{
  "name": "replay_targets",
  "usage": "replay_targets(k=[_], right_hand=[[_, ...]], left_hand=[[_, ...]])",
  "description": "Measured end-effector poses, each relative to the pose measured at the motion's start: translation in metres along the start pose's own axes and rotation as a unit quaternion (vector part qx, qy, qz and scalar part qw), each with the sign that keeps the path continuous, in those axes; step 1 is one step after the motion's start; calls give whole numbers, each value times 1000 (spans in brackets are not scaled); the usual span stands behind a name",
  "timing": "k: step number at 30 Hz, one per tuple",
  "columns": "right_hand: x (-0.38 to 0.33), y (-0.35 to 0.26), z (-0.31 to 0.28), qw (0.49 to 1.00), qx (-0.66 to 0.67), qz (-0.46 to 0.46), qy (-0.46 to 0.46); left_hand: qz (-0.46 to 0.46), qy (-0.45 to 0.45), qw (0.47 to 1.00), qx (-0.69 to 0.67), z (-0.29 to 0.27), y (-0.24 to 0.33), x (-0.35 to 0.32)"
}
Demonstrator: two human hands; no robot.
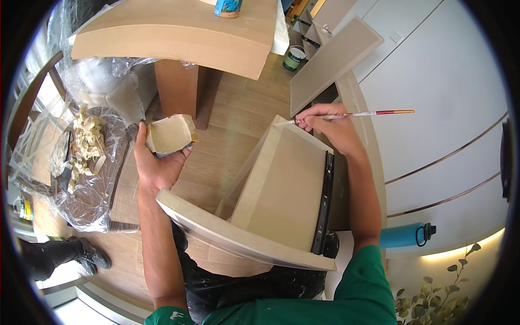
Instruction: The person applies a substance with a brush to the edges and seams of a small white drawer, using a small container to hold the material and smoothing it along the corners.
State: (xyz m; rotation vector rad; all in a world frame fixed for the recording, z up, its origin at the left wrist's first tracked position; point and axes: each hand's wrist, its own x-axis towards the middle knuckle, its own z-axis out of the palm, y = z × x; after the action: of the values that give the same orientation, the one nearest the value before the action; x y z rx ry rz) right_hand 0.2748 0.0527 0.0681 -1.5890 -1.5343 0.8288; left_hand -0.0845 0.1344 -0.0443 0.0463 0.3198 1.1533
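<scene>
In my right hand [331, 125] is a thin paintbrush [374, 113] with a red and white handle, its bristle end against the far corner of a beige drawer [284, 179]. The drawer stands in front of me, its wide front panel [238, 230] toward my body and a black slide rail [323, 203] along its right side. My left hand [160, 165] holds up a small cut-open carton [172, 135], coated inside with cream paint. That carton is apart from the drawer, to its left.
A large table [173, 35] stands ahead with a blue can [227, 7] on it. A plastic-covered chair [97, 189] with crumpled masking tape [88, 138] is at left, near another person's shoes [93, 254]. A paint bucket [294, 57], loose panel [333, 65] and blue bottle [403, 235] also show.
</scene>
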Motion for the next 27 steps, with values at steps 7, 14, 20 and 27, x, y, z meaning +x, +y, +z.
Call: replay_targets(k=[7,14,20,27], right_hand=[[9,10,-3,999,-18,-23,34],[5,22,0,998,-12,-40,53],[-1,21,6,997,8,-29,68],[-2,24,5,998,9,-30,56]], left_hand=[[-10,-12,1000,0,-3,1,2],[0,7,1000,21,3,-2,1],[6,24,1000,12,3,-2,1],[16,30,999,16,4,-2,0]])
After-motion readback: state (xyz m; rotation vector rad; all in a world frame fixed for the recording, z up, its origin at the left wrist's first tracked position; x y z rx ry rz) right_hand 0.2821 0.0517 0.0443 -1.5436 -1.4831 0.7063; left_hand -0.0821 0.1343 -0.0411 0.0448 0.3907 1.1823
